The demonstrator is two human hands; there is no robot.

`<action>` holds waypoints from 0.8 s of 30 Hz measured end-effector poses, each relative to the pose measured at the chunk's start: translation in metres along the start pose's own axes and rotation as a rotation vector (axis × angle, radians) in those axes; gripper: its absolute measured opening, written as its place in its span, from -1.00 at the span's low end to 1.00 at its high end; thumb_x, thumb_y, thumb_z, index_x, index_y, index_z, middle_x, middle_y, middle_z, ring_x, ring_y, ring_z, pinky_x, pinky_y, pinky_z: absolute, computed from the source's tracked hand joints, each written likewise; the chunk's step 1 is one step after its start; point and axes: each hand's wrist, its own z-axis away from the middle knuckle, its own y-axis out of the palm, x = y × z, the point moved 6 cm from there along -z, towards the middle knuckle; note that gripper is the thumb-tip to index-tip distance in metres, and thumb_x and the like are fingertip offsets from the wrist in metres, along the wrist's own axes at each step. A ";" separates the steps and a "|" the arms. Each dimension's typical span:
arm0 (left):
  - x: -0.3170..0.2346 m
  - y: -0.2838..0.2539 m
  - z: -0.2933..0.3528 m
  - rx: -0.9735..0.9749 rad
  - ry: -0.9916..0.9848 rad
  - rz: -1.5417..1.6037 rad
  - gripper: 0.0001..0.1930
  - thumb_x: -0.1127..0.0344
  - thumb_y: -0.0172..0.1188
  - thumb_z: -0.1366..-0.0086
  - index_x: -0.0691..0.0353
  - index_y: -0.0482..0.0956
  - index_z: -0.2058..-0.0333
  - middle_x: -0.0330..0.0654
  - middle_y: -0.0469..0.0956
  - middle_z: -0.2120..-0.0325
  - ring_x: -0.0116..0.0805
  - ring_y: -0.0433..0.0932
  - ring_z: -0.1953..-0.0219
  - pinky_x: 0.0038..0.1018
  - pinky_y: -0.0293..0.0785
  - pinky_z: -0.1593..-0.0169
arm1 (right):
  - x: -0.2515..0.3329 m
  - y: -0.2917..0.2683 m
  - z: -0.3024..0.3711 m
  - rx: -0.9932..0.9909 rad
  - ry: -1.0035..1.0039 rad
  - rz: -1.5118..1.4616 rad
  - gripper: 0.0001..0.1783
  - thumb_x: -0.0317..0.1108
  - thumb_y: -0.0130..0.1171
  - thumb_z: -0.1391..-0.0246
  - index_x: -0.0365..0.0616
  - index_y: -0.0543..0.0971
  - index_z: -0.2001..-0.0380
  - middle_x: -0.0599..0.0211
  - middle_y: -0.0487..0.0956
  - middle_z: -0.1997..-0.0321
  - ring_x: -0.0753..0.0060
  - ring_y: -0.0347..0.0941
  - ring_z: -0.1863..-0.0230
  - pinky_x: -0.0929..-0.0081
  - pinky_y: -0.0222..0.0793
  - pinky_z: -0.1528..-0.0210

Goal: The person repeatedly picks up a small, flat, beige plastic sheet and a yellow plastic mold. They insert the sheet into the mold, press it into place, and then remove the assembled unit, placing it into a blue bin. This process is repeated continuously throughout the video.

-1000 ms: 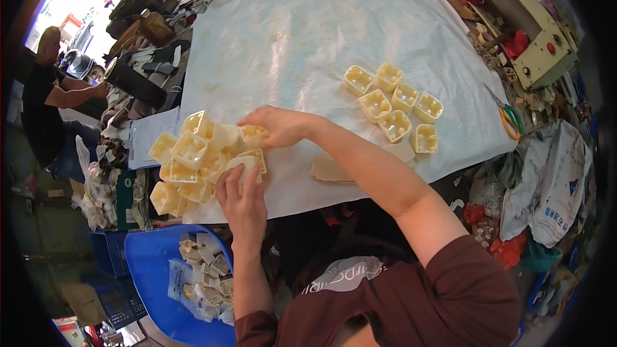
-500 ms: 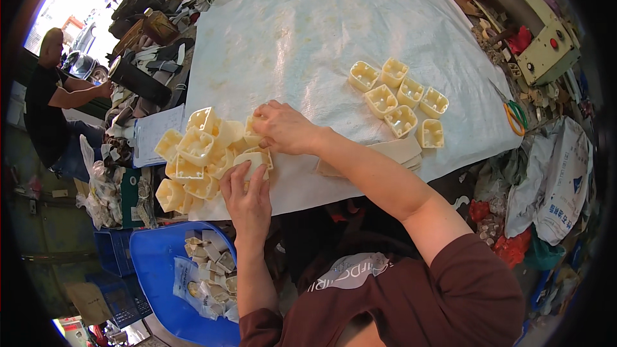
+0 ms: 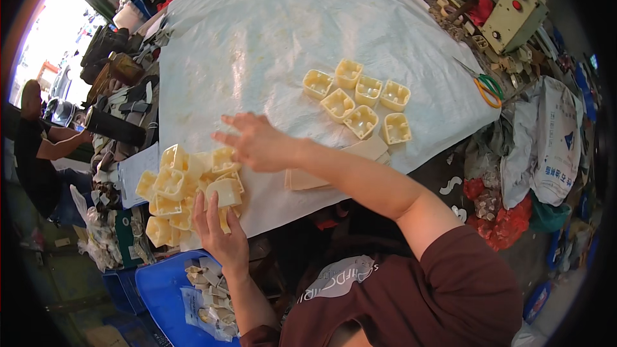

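Observation:
A heap of pale yellow, square-sided hollow plastic caps (image 3: 170, 183) lies at the left front of the sheet-covered table. At its near right side is my left hand (image 3: 222, 241), fingers spread, the fingertips by a cap (image 3: 226, 191) that shows its closed side. Whether they touch it, I cannot tell. My right hand (image 3: 256, 142) is over the sheet just right of the heap, open, fingers stretched out, holding nothing. Farther right, several similar caps (image 3: 368, 90) lie loosely grouped, hollow side up. Flat beige pieces (image 3: 308, 180) lie partly under my right forearm.
White sheeting (image 3: 257, 45) covers the table. Scissors (image 3: 483, 85) with green and orange handles lie at its right edge. A blue tub (image 3: 154, 295) holding pale offcuts stands below left. A clipboard (image 3: 136, 173) borders the heap. Another person (image 3: 38, 160) is at far left.
Both hands have opened and come away from the caps they were on. My right hand has lifted and its fingers have spread. The whole view has shifted, so the table appears farther left.

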 end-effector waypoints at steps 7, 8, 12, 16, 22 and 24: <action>-0.060 0.035 -0.043 0.200 0.085 0.262 -0.55 0.57 0.20 0.04 0.18 0.50 0.08 -0.05 0.34 0.00 -0.07 0.33 -0.04 -0.26 0.30 -0.06 | -0.128 -0.123 0.066 0.049 0.379 0.301 -0.42 -0.08 0.19 0.08 0.02 0.42 -0.05 0.13 0.30 -0.14 0.03 0.14 -0.16 0.11 0.08 -0.16; -0.071 0.052 -0.051 0.274 0.099 0.312 -0.54 0.56 0.22 0.04 0.16 0.50 0.08 -0.05 0.33 -0.01 -0.07 0.33 -0.04 -0.26 0.30 -0.06 | -0.144 -0.132 0.082 0.072 0.457 0.380 -0.40 -0.01 0.17 0.07 0.06 0.41 -0.07 0.14 0.28 -0.17 0.04 0.14 -0.15 0.08 0.09 -0.14; -0.111 0.122 -0.082 0.569 0.170 0.430 -0.44 0.28 0.28 0.03 0.11 0.41 -0.02 0.03 0.21 -0.10 0.01 0.28 -0.04 -0.21 0.24 -0.10 | -0.138 -0.148 0.103 0.271 0.621 0.439 -0.35 0.13 0.08 -0.01 0.03 0.38 -0.11 0.17 0.22 -0.18 0.05 0.10 -0.17 0.09 0.04 -0.18; -0.139 0.180 -0.098 0.708 0.229 0.153 -0.32 0.11 0.32 0.11 0.10 0.39 -0.06 0.00 0.15 -0.15 0.04 0.27 -0.04 -0.22 0.30 -0.07 | -0.153 -0.136 0.113 0.198 0.680 0.408 -0.31 0.26 -0.03 -0.03 0.05 0.39 -0.11 0.22 0.21 -0.17 0.07 0.11 -0.17 0.08 0.08 -0.15; -0.131 0.208 -0.104 0.810 0.221 0.296 -0.31 0.08 0.36 0.17 0.19 0.43 0.01 -0.03 0.24 -0.08 -0.02 0.35 0.02 -0.27 0.36 -0.03 | -0.167 -0.130 0.117 0.033 0.647 0.393 -0.50 0.05 0.01 -0.07 0.02 0.46 0.00 0.31 0.24 -0.11 0.24 0.38 0.05 0.25 0.32 0.04; -0.129 0.210 -0.104 0.866 0.161 0.402 -0.34 0.10 0.36 0.16 0.26 0.45 0.04 -0.07 0.33 0.02 -0.07 0.40 0.06 -0.27 0.38 -0.01 | -0.171 -0.132 0.119 0.002 0.663 0.324 -0.56 -0.03 0.01 -0.08 0.00 0.48 0.03 0.32 0.25 -0.11 0.28 0.44 0.11 0.29 0.37 0.10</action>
